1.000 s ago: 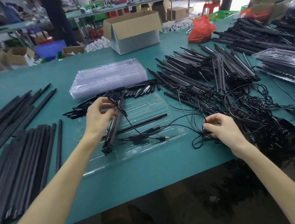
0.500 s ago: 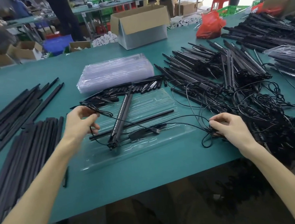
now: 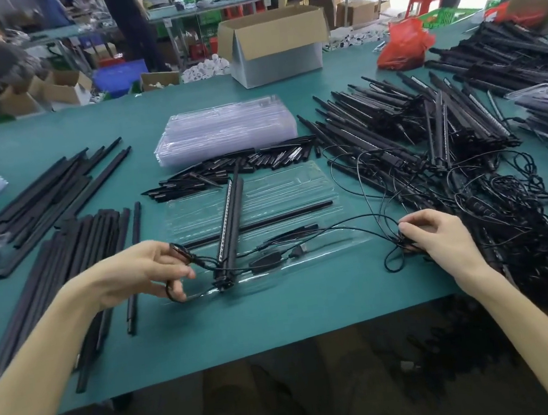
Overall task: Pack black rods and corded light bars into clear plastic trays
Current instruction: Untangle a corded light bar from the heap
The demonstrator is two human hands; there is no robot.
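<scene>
A clear plastic tray (image 3: 300, 183) lies on the green table in front of me. One black rod (image 3: 281, 219) rests lengthwise in it. A corded light bar (image 3: 231, 223) lies crosswise over the tray, its cord (image 3: 334, 229) trailing both ways with an inline switch (image 3: 267, 262). My left hand (image 3: 146, 271) pinches a looped part of that cord at the tray's left end. At the right, my right hand (image 3: 438, 235) pinches the cord where it bunches into a loop, just off the tray's right end.
A stack of clear trays (image 3: 225, 128) sits behind the tray, with short black spikes (image 3: 236, 168) in front of it. Black rods (image 3: 74, 252) lie at the left. A tangle of corded light bars (image 3: 447, 137) fills the right. A cardboard box (image 3: 275, 43) stands at the back.
My left hand has let go of the light bar and moved down and left along its cord to the tray's near left end. The bar now lies crosswise on the tray. My right hand stays.
</scene>
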